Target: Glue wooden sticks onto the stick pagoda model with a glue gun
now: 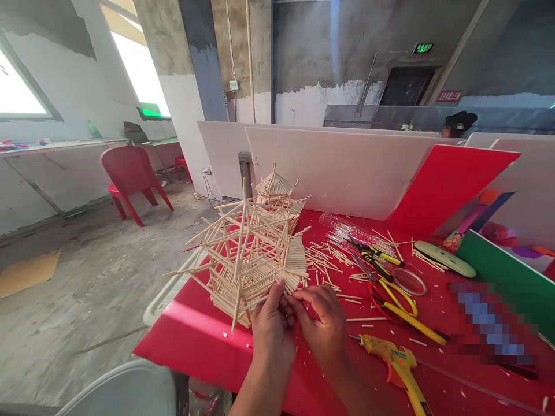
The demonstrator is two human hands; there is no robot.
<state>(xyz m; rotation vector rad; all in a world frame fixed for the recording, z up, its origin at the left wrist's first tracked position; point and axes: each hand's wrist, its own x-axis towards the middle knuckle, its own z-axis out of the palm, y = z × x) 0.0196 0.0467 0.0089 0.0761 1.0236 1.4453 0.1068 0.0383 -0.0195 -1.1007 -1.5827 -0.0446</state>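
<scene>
An open pavilion-like frame of thin wooden sticks [243, 254] stands on the red tabletop, with long ribs meeting at a peak. My left hand [275, 318] is closed at its near right side, thumb raised against the sticks. Beside it, my right hand [321, 318] is closed in a pinch, its fingertips meeting those of the left. Whatever the fingers hold is too small and covered to make out. Just behind rises a second stick model with a finished conical roof [274, 184]. A yellow hot glue gun [403, 364] lies to the right of my right hand.
Loose sticks [323, 260] and a clear plastic bag [347, 228] lie right of the models. Further right are black-and-yellow pliers [377, 257], a yellow utility knife [416, 323] and a pale green case [444, 259]. White boards [338, 173] border the back. A red chair [134, 176] stands left.
</scene>
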